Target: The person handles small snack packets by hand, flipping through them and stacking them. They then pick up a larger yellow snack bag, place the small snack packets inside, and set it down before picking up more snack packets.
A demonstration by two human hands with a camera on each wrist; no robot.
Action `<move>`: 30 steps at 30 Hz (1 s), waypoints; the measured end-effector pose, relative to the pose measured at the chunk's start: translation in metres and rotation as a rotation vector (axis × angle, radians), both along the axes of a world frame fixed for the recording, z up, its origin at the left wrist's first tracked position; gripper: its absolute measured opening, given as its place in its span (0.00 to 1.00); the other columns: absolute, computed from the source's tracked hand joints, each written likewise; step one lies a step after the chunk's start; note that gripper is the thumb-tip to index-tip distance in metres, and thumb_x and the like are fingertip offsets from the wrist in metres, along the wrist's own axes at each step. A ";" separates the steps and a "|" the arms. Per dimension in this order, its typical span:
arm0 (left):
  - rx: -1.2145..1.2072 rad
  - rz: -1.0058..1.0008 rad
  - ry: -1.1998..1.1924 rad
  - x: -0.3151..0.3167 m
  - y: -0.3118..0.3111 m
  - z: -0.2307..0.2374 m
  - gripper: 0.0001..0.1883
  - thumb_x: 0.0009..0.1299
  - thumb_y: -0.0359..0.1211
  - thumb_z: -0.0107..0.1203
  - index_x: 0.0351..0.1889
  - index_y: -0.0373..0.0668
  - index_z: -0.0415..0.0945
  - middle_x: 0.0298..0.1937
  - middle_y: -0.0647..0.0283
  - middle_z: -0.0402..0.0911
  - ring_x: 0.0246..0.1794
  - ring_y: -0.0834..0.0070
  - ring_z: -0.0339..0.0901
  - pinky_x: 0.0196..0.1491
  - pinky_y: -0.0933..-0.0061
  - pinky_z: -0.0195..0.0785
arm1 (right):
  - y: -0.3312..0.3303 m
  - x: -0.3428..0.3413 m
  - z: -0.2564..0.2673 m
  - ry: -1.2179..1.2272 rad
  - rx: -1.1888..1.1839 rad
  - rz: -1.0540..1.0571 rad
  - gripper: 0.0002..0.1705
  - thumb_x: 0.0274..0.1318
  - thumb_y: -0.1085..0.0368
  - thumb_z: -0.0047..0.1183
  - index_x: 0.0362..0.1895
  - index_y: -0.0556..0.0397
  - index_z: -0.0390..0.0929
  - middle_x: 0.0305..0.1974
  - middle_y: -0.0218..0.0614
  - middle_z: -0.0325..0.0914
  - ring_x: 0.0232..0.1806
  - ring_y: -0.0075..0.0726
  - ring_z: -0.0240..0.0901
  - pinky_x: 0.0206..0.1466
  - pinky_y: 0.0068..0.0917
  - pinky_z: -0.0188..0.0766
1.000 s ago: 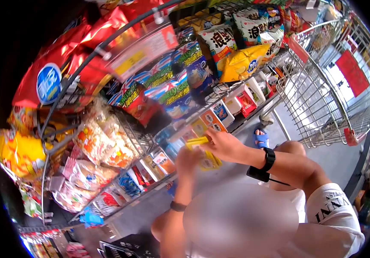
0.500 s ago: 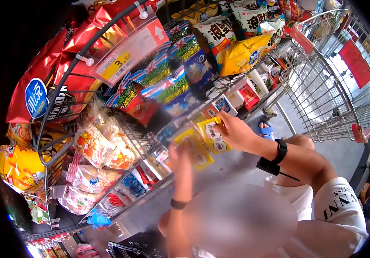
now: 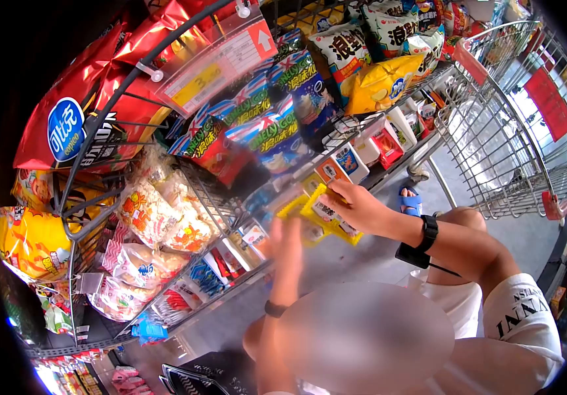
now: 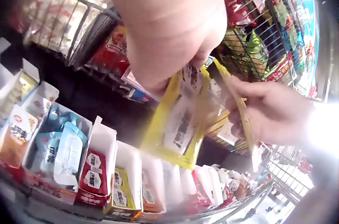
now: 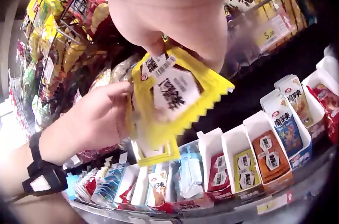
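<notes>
Each hand holds a small yellow packet with a white label. In the head view my right hand (image 3: 359,210) pinches one packet (image 3: 328,214) by its edge. My left hand (image 3: 286,250), blurred here, holds the other packet (image 3: 291,207), partly covered behind the first. From the left wrist, my left hand's packet (image 4: 180,123) hangs below its fingers, while the right hand (image 4: 273,110) grips its own at the side. In the right wrist view the right hand's packet (image 5: 177,89) faces the camera, overlapping the left hand's packet (image 5: 159,152).
Open boxes of small packets line the low shelf, including a box of yellow packets (image 5: 244,168) beside a red one (image 5: 218,171). Above, wire racks hold chip bags (image 3: 267,131) and bags of puffed snacks (image 3: 148,217). A metal shopping cart (image 3: 494,145) stands at the right.
The two packets, seen edge-on a second ago, were turned label-up and side by side. Now the right hand's packet is tilted and overlaps the left one. Both hands remain over the aisle.
</notes>
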State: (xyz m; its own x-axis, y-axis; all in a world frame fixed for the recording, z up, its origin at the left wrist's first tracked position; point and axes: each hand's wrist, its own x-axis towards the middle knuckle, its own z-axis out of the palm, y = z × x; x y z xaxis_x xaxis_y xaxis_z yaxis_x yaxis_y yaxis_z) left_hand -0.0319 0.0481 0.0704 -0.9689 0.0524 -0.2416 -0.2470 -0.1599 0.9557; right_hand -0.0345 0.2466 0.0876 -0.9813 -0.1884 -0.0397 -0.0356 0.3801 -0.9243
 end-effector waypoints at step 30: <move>-0.457 -0.839 0.069 0.008 -0.042 0.005 0.23 0.63 0.36 0.68 0.51 0.30 0.77 0.45 0.62 0.83 0.44 0.81 0.76 0.50 0.74 0.71 | 0.023 -0.014 0.025 0.063 0.292 0.553 0.16 0.58 0.55 0.62 0.47 0.47 0.83 0.38 0.38 0.85 0.35 0.42 0.82 0.40 0.33 0.74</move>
State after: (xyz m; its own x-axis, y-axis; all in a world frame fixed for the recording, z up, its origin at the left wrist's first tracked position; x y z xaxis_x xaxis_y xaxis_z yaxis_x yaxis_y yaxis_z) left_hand -0.0239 0.0057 0.0756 -0.6711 0.6510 -0.3548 -0.0528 0.4354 0.8987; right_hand -0.0482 0.2698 0.1125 -0.7437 -0.6592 -0.1118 -0.3500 0.5263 -0.7749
